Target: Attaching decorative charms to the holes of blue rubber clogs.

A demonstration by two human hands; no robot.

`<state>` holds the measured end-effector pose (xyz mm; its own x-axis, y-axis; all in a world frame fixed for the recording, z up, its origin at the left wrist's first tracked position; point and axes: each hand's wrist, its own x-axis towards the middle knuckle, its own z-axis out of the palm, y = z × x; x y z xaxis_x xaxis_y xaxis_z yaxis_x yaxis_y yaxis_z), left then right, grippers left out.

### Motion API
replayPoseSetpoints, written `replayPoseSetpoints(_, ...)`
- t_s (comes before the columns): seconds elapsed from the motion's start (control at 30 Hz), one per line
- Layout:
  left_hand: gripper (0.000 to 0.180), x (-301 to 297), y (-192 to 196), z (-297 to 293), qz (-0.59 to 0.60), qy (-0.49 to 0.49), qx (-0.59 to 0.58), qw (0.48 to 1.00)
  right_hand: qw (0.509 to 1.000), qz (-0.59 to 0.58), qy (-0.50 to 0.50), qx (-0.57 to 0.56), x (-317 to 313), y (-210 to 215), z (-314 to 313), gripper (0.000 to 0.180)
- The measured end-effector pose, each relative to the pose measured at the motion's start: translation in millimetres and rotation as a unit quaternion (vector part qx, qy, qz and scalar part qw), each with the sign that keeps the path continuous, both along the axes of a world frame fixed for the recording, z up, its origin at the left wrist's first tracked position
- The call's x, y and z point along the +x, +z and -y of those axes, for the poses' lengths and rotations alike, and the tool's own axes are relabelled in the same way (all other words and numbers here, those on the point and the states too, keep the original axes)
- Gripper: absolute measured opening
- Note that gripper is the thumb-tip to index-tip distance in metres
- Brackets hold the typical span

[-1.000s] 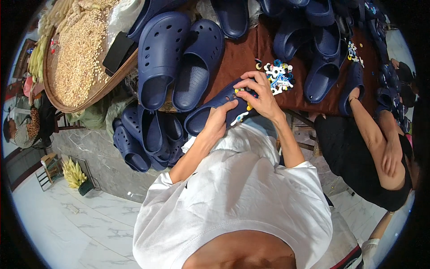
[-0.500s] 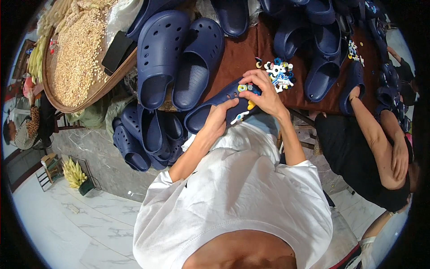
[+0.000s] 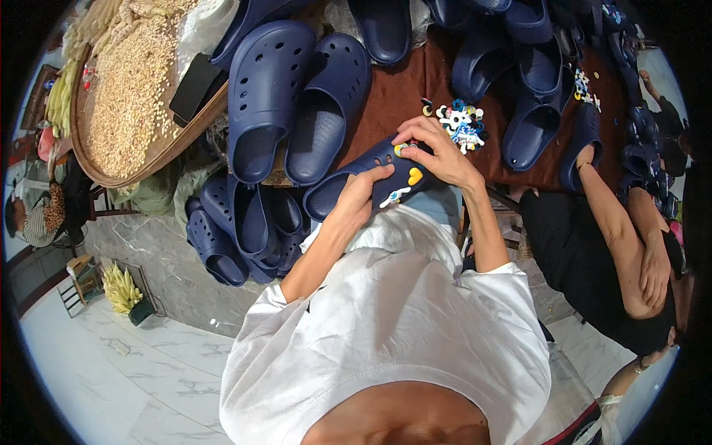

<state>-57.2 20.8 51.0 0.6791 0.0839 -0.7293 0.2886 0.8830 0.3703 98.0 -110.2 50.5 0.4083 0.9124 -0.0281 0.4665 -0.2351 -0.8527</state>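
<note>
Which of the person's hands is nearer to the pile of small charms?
Right. The right hand is just beside the charm pile; the left hand is farther off, lower left.

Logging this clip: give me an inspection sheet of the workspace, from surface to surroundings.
Surface: creased brown cloth.
Job's things: navy clog bearing a yellow heart charm and a white charm; a heap of charms lies on the cloth beyond.
Clutter: other navy clogs crowd around; a black phone-like slab lies at the edge of a round tray of pale kernels.
Grip: left hand holds the clog near its opening; right hand bends over its toe, partly hiding another charm.
Cables: nothing seen.
Surroundings: co-worker's arm at right; marbled floor below.
</note>
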Motion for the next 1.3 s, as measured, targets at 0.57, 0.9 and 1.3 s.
replayPoseSetpoints(0.57, 0.036, -5, -19, -1, 0.057, -0.003, -0.029, 0.998, 0.999, -0.036, -0.020, 0.006, 2, -9, -5, 0.021)
replayPoseSetpoints(0.9, 0.036, 0, -18, -3, 0.022, -0.010, -0.037, 0.999, 0.980, -0.174, -0.087, 0.034, 1, -14, 3, 0.018)
replayPoseSetpoints(1.3, 0.039, -3, -30, -5, 0.050, -0.015, -0.059, 0.997, 0.997, 0.008, -0.072, 0.023, -10, -12, 0, 0.026)
